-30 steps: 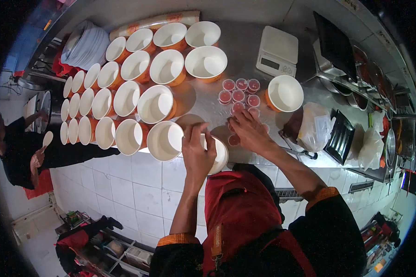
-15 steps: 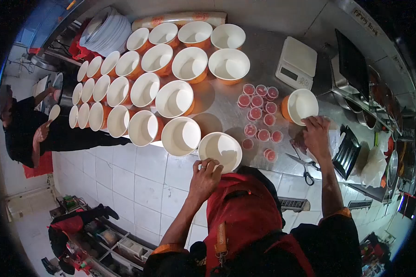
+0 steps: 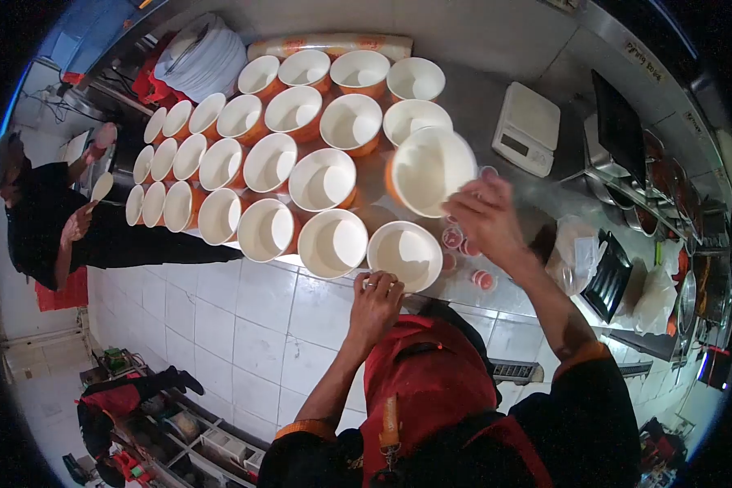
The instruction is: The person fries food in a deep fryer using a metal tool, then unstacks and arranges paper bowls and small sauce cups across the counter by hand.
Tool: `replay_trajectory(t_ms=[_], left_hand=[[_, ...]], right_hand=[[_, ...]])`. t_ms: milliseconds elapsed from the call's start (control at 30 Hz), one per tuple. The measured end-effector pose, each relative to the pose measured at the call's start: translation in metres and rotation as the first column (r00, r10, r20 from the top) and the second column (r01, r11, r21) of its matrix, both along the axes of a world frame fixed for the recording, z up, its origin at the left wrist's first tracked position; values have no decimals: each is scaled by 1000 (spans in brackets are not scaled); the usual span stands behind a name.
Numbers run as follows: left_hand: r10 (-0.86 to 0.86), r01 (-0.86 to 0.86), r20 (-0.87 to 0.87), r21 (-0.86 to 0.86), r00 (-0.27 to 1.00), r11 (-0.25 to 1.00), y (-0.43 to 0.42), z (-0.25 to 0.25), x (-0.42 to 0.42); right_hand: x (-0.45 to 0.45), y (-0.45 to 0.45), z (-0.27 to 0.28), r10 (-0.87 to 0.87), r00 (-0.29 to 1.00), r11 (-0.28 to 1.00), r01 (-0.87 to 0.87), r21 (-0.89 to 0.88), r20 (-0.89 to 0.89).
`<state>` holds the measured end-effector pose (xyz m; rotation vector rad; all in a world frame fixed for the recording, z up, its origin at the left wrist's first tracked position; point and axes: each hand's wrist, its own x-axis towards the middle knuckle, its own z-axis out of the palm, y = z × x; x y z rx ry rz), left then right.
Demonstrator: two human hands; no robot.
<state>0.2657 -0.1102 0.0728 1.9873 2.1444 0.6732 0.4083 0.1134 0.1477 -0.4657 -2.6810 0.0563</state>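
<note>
My right hand (image 3: 488, 215) grips the rim of an orange-and-white paper bowl (image 3: 433, 172), tilted above the counter in front of the rows. My left hand (image 3: 376, 302) has its fingers bent against the near rim of another bowl (image 3: 405, 256) at the counter's front edge. Rows of empty white-lined bowls (image 3: 332, 243) reach away to the left. Small lidded cups of red sauce (image 3: 484, 280) stand beside and beneath my right hand, several partly hidden by the hand and the held bowl.
A white scale (image 3: 527, 128) sits at the back right. Nearer are a plastic bag (image 3: 576, 254) and black trays (image 3: 612, 276). Stacked white plates (image 3: 201, 61) stand at the back left. Another person (image 3: 53, 211) holds a paddle at the far left.
My right hand has carried the bowl from beside the scale leftward over the sauce cups to the rows. My left hand stays at the front bowl's rim. The view has shifted slightly.
</note>
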Motion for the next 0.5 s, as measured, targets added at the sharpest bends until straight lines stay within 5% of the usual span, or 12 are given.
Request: replay_trajectory(t_ms=[267, 500], left_hand=[[-40, 40, -6, -23, 999, 999, 1, -5, -6], [-46, 39, 168, 45, 985, 998, -5, 14, -13]], right_hand=[[-56, 9, -55, 158, 930, 985, -127, -113, 333], [-33, -33, 9, -69, 994, 981, 84, -176, 90]])
